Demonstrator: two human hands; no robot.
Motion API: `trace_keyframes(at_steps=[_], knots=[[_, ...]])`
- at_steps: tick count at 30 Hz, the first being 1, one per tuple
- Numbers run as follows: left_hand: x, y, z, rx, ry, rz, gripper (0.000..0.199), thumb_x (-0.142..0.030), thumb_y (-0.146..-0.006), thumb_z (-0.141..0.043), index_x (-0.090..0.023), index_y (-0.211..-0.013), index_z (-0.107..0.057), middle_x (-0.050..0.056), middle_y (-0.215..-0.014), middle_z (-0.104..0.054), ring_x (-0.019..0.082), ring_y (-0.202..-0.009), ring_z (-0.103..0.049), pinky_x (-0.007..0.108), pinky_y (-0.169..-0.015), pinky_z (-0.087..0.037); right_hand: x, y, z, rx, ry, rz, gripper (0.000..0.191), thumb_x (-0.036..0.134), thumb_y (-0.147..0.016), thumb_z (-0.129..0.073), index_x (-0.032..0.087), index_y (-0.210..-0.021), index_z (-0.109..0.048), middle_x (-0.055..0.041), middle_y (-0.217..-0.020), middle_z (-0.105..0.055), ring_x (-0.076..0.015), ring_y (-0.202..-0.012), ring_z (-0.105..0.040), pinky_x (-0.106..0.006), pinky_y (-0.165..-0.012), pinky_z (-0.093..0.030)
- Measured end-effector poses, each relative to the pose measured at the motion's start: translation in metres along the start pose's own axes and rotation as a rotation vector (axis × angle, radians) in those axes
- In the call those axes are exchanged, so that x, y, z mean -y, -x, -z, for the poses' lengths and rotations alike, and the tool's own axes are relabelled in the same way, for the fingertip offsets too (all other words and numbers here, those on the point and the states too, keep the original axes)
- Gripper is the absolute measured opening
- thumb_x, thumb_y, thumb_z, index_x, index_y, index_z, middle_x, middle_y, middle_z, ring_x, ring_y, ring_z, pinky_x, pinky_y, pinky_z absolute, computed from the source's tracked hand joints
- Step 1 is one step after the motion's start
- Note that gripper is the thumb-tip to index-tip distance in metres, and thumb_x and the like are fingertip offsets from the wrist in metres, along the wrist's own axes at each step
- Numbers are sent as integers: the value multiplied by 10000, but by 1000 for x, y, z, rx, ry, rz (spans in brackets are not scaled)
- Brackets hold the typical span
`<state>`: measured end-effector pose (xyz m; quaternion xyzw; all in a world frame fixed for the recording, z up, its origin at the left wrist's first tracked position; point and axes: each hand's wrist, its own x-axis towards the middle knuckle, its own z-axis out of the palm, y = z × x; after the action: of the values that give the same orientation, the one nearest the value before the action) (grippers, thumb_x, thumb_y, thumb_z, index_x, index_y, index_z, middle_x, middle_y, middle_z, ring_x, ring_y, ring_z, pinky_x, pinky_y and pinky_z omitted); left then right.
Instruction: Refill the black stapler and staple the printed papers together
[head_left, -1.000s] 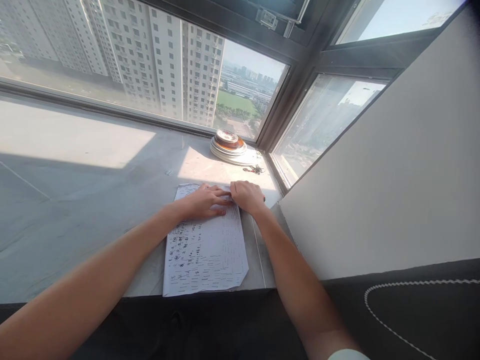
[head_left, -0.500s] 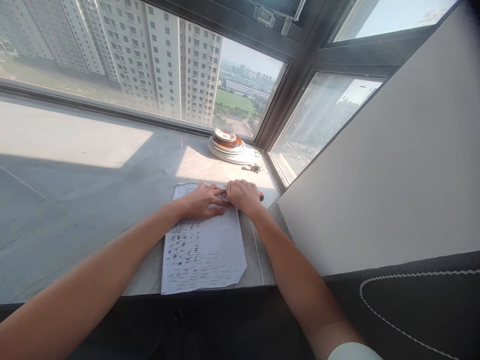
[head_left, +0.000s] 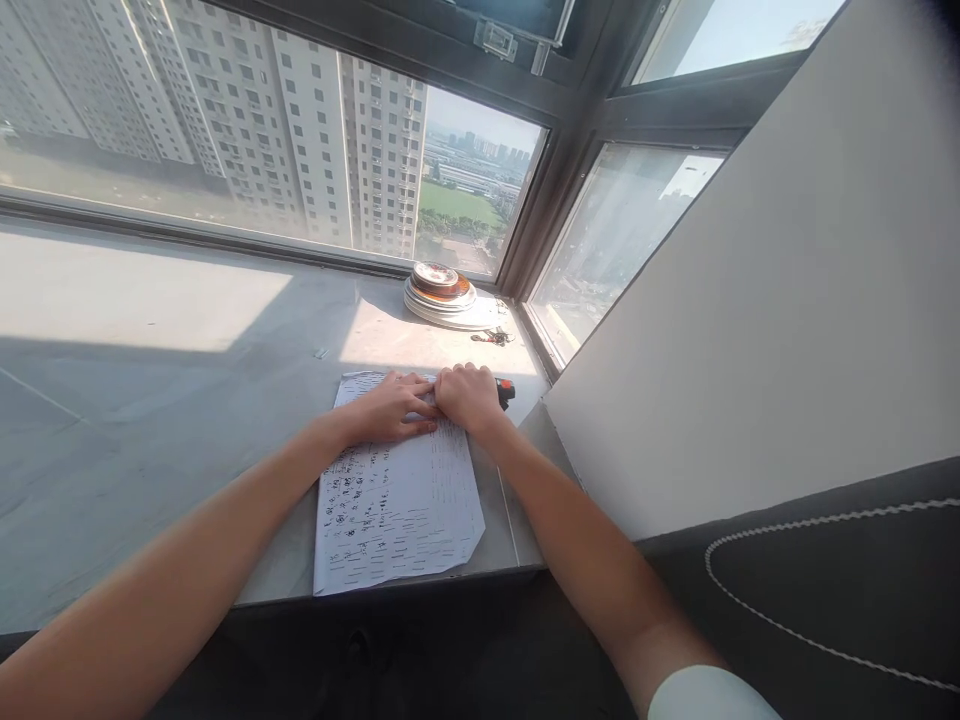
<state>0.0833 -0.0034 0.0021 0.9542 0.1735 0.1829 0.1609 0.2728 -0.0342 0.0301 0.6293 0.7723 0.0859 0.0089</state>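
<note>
A white sheet of paper (head_left: 416, 510) with handwriting and many short dashes lies on the stone windowsill, close to its front edge. My left hand (head_left: 390, 408) rests flat on the upper part of the sheet, fingers apart and pointing right. Touching its fingertips, my right hand (head_left: 469, 397) is closed over a black-and-orange handheld object (head_left: 505, 391) by the sheet's top right corner. Only one end of this object sticks out to the right; my hand hides the rest, so its kind is unclear.
Stacked round plates or lids (head_left: 441, 297) stand in the window corner, with a small dark tangled item (head_left: 493, 338) in front. A small pale scrap (head_left: 320, 353) lies on the windowsill (head_left: 150, 420). White wall (head_left: 750, 330) closes off the right; a beaded cord (head_left: 780, 622) hangs there.
The whole view has shifted slightly, so things sit further left. More of the black-and-orange object's end shows beside my right hand. Both hands stay on the paper.
</note>
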Motion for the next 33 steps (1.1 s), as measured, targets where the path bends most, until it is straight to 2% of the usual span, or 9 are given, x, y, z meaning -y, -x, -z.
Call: trace_keyframes(at_steps=[6,11,14,18,21,23,26,29,33], knots=[[8,1,-1,14,-78,42,491,-439,-988,-624,-361,-1473,-610,79,-1531,-585,339,-1339,-554,560,-1132,-354,-23,1,8,-115,-259,-63,331,437,-1078,-417,197,-1027,-640,-69,-958,-703,-201,-835,-596,-299,-708,-348],[10,2,0,48,-103,49,507,-472,-1013,-585,-358,-1507,-574,64,-1598,-523,334,-1401,-519,545,-1152,-343,-67,4,7,-188,-548,202,320,506,-927,-676,203,-954,-578,-24,-922,-646,-176,-858,-542,-260,-726,-336],[9,2,3,65,-105,68,519,-487,-1022,-563,-349,-1522,-560,63,-1613,-504,338,-1417,-504,539,-1160,-337,-91,5,1,-98,-618,283,345,469,-832,-782,193,-914,-592,-16,-929,-647,-167,-864,-545,-255,-755,-345],[9,3,4,66,-94,87,536,-515,-1031,-529,-337,-1537,-546,76,-1609,-506,340,-1425,-493,531,-1168,-340,-107,5,-7,41,-541,133,305,451,-838,-771,188,-832,-616,0,-834,-643,-164,-794,-549,-257,-704,-329],[7,2,4,55,-79,69,515,-504,-1017,-554,-321,-1497,-597,84,-1580,-531,332,-1405,-507,515,-1168,-364,-104,4,-8,-110,-527,-129,273,443,-847,-755,196,-904,-654,-33,-903,-685,-194,-837,-587,-270,-695,-352],[6,0,5,-29,-54,73,401,-433,-998,-582,-311,-1357,-714,81,-1498,-591,308,-1323,-564,489,-1126,-422,-95,3,-7,-301,-577,-342,268,443,-882,-705,194,-968,-662,-58,-944,-699,-211,-867,-604,-285,-706,-379],[6,-1,10,-387,28,210,293,-242,-959,-535,-270,-1044,-814,79,-1228,-685,246,-1074,-650,421,-957,-528,-73,1,-3,-463,-813,-451,286,450,-937,-607,176,-1007,-651,-66,-909,-692,-202,-822,-609,-293,-694,-411],[11,1,16,-762,142,419,313,-140,-887,-483,-226,-892,-784,68,-1025,-687,215,-930,-653,364,-828,-547,-44,1,1,-353,-1025,-253,295,472,-916,-630,181,-959,-644,-31,-835,-666,-170,-734,-571,-276,-647,-397],[17,5,20,-873,249,516,283,-144,-831,-474,-212,-850,-747,54,-1003,-689,208,-905,-651,355,-819,-543,-4,4,2,-202,-954,57,298,471,-856,-738,195,-856,-626,22,-772,-633,-141,-711,-526,-252,-639,-350]])
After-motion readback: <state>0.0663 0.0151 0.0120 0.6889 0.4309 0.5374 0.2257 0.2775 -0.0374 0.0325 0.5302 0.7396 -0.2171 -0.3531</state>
